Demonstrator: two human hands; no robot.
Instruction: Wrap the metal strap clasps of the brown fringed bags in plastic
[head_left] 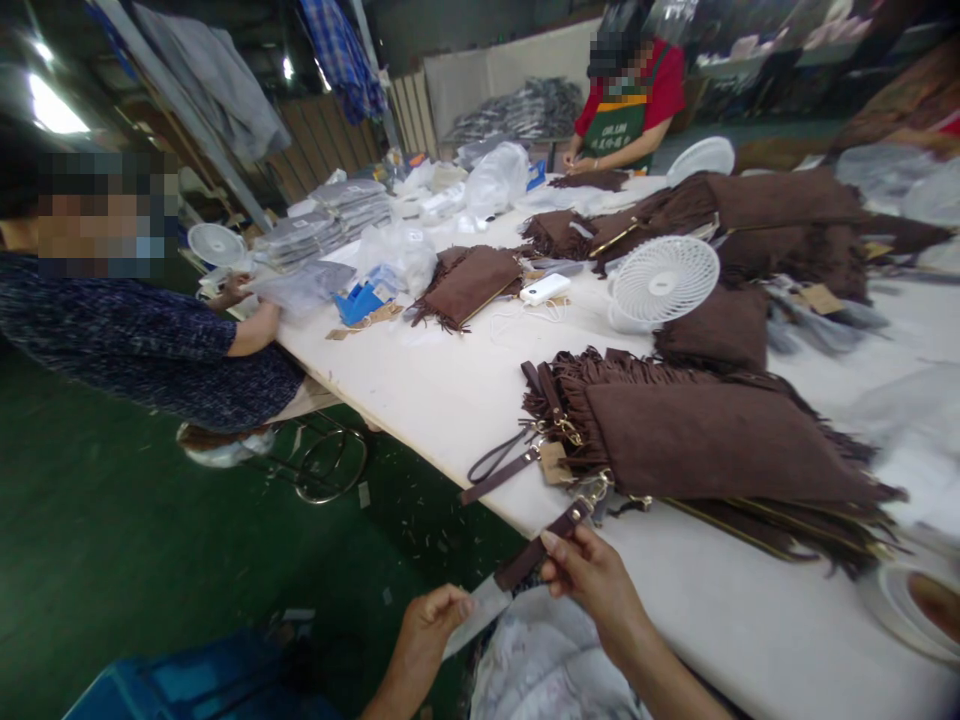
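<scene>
My right hand [589,575] pinches the end of a dark brown strap [541,545] that runs up to a metal clasp on a stack of brown fringed bags [712,440] on the white table [450,390]. My left hand [429,625] is closed on a whitish strip or film [476,612] at the strap's lower end, just off the table's front edge. Another loose strap and a paper tag [553,460] hang from the stack's left corner.
A white desk fan [660,283], a white power bank [545,289] and more brown fringed bags [469,283] lie further back. A seated person at left handles clear plastic bags [300,290]; another person in a green apron [622,115] works at the far end. A blue crate [180,685] stands below left.
</scene>
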